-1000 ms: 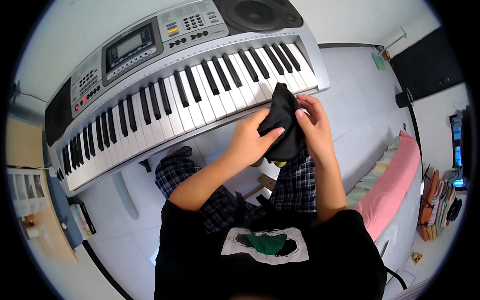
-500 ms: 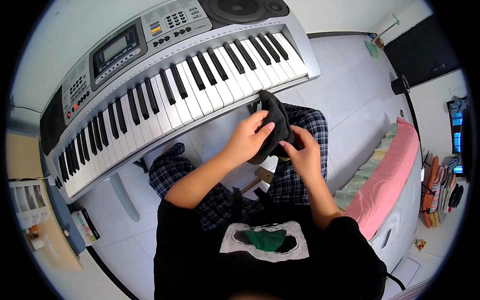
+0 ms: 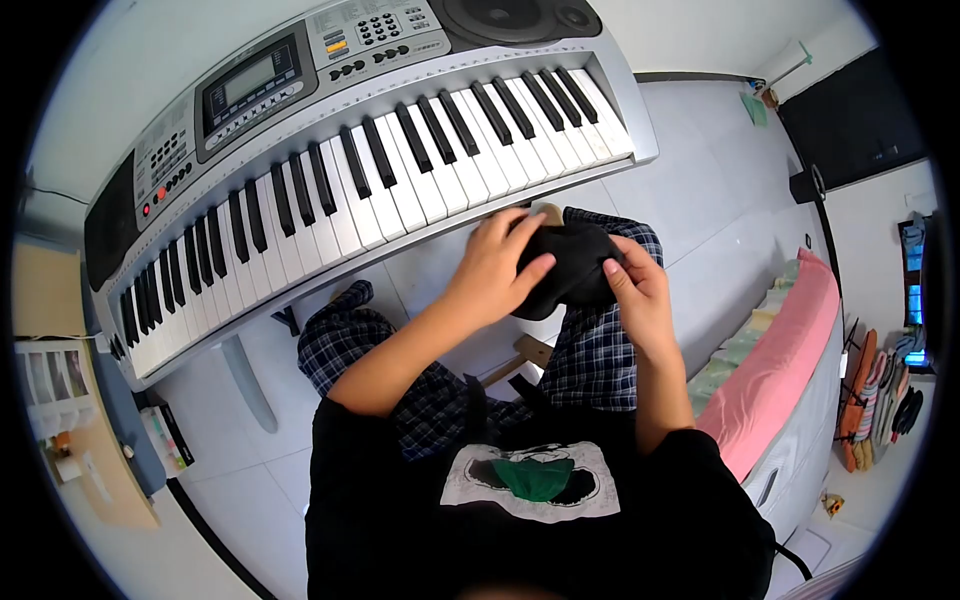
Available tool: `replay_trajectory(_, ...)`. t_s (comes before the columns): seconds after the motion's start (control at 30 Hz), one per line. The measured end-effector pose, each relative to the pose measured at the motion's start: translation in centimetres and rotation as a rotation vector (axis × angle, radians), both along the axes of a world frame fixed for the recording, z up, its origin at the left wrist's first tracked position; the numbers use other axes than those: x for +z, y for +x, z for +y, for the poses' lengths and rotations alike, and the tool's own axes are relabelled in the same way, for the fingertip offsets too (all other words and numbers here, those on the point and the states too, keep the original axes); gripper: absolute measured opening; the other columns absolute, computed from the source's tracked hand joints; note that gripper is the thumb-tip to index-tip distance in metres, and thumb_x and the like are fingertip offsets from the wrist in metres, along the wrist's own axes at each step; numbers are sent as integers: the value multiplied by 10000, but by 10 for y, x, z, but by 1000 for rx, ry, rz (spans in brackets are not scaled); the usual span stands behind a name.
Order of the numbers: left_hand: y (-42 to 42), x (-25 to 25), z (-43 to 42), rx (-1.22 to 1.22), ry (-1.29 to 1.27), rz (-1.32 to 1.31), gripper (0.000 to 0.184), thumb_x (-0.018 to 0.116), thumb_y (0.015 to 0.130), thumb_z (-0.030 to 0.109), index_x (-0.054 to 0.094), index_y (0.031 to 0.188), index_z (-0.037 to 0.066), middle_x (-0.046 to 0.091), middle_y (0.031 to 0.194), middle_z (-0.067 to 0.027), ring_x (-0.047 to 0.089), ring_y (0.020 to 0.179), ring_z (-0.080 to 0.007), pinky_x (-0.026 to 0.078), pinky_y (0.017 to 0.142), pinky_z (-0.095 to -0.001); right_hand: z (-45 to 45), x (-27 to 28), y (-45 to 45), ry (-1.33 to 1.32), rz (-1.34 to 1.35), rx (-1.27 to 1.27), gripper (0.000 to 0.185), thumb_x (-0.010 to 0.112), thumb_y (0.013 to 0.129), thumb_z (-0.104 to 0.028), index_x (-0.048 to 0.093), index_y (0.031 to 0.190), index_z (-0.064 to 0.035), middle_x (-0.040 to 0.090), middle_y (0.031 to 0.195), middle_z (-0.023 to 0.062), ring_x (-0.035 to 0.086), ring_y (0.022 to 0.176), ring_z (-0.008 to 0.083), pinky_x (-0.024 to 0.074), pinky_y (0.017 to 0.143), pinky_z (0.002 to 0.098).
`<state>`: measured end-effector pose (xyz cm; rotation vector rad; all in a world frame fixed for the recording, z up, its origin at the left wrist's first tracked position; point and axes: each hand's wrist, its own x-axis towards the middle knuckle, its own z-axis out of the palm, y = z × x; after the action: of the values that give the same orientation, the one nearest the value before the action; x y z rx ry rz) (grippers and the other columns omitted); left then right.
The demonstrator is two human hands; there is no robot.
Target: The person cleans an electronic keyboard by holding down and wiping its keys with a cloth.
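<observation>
A bunched black cloth (image 3: pixel 570 265), soft and rounded, is held between my two hands above the right knee, in front of the keyboard's edge. My left hand (image 3: pixel 497 268) grips its left side, the fingers over the top edge and the thumb on the near face. At its right side, my right hand (image 3: pixel 640 290) pinches the fabric between thumb and fingers. A small tan piece (image 3: pixel 549 214) shows just behind the cloth; I cannot make out what it is. The cloth's underside is hidden.
The electronic keyboard (image 3: pixel 400 180) stretches across the front on a stand. Below my lap, a wooden piece (image 3: pixel 531 349) shows between my plaid trousers (image 3: pixel 600 360). To the right lies a bed with pink bedding (image 3: pixel 780 350). A wooden desk (image 3: pixel 105 470) stands at the left.
The cloth has gone from hanging long and narrow to a wider, rounder bunch. My right hand has moved right and up, and the tan piece has come into sight behind the cloth.
</observation>
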<state>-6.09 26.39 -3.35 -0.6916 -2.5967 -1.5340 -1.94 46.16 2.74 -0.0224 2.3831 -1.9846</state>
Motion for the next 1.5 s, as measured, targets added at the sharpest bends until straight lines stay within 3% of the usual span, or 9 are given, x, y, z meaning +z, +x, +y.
replay_trajectory(0.17, -1, -10, 2, -179, 232, 63, 399, 689, 874, 241, 601, 1184, 6, 651, 1077, -160, 584, 1119, -358, 332, 1095, -477, -5, 3, -3, -142, -21, 123, 311, 576, 934, 24, 565, 1245, 35, 661, 1075, 57, 606, 982, 109, 480, 878, 242)
replay_trajectory(0.33, -5, -9, -1, -69, 414, -135, 152, 636, 917, 114, 634, 1014, -3, 652, 903, -140, 630, 773, -309, 493, 688, -345, -4, 11, -10, 314, -32, -66, 163, 662, 887, -16, 637, 1043, 25, 680, 861, 60, 624, 779, 111, 501, 707, 252)
replay_trajectory(0.5, -2, -12, 1, 17, 370, -52, 152, 580, 961, 136, 623, 995, -5, 632, 846, -141, 615, 755, -281, 481, 686, -332, -4, 22, -17, 546, -109, 28, 125, 698, 861, -51, 617, 917, 26, 676, 858, 86, 617, 746, 143, 483, 661, 282)
replay_trajectory(0.6, 0, -13, 1, 93, 401, -42, 162, 552, 981, 144, 618, 991, -4, 625, 817, -140, 609, 728, -261, 474, 670, -320, -2, 24, -19, 707, -46, 237, 107, 675, 866, -48, 588, 897, 6, 665, 1074, 130, 626, 983, 199, 488, 827, 317)
replay_trajectory(0.7, -2, -5, -3, 90, 477, -102, 160, 534, 991, 131, 621, 998, -3, 627, 805, -137, 610, 709, -235, 474, 664, -313, -19, 5, -20, -47, 264, 227, 91, 588, 905, -11, 510, 952, -18, 524, 1373, 195, 435, 1339, 319, 331, 1106, 427)
replay_trajectory(0.97, -4, -5, 11, 111, 867, -164, 163, 529, 986, 83, 611, 1076, -27, 672, 855, -95, 612, 772, -132, 501, 732, -277, -89, -23, -40, 195, 712, -104, 340, 719, 834, -67, 537, 1113, 2, 640, 1114, 209, 650, 981, 308, 512, 857, 368)
replay_trajectory(1.13, -11, 28, -5, 150, 461, 46, 180, 569, 938, 26, 631, 1100, -22, 684, 966, -134, 667, 852, -191, 520, 788, -276, -77, -6, -56, 365, 721, -147, 230, 711, 819, -16, 621, 1027, 23, 646, 1069, 205, 647, 991, 349, 513, 874, 384)
replay_trajectory(1.23, -18, 46, -28, 440, -119, 612, 375, 698, 823, 141, 623, 1172, 27, 640, 1112, -132, 584, 1115, -331, 341, 1073, -527, -63, 9, -82, 413, 739, -148, 217, 683, 840, 17, 626, 1050, 16, 664, 1024, 177, 665, 946, 317, 520, 844, 350)
replay_trajectory(1.5, -28, 44, -44, 596, -533, 346, 834, 821, 687, 300, 453, 1368, -11, 419, 1416, -191, 345, 1371, -360, 165, 1105, -665, -105, 47, -178, 617, 758, 324, 244, 721, 839, -123, 603, 1005, 12, 648, 966, 164, 633, 903, 371, 512, 778, 401)
